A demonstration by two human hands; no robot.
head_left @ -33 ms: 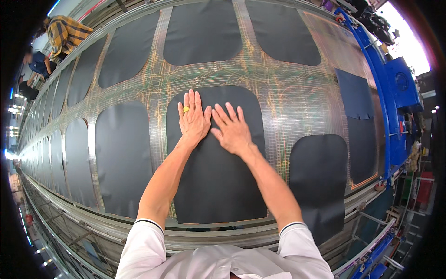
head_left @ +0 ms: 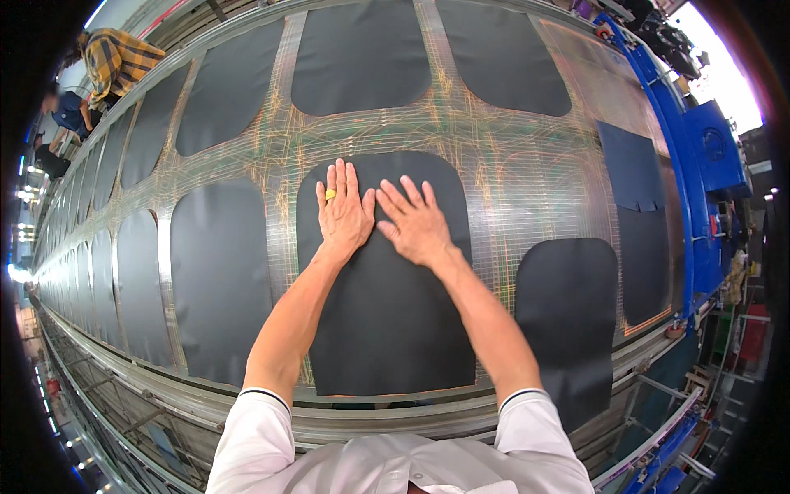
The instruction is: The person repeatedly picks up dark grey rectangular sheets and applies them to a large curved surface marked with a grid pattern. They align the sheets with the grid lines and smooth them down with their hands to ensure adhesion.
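Directly before me a black panel with rounded far corners [head_left: 395, 329] lies flat on a long metal table [head_left: 527, 189] covered in coloured lines. My left hand [head_left: 344, 212] rests palm down on the panel's upper left, fingers outstretched, a yellow ring on one finger. Just right of it my right hand [head_left: 414, 221] is also palm down on or just over the panel, fingers spread. Neither hand holds anything. To the right, another black panel [head_left: 566, 321] hangs partly over the table's near edge.
Two rows of similar black panels [head_left: 220, 272] run off to the left. A blue machine frame [head_left: 699, 165] stands across the right end, beside dark blue pieces [head_left: 629, 169]. Near the far left edge are people, one in a checked shirt [head_left: 119, 62]. A metal rail [head_left: 346, 424] borders the near side.
My right hand has shifted slightly to the right and away from my left hand. The left hand stays in place on the panel.
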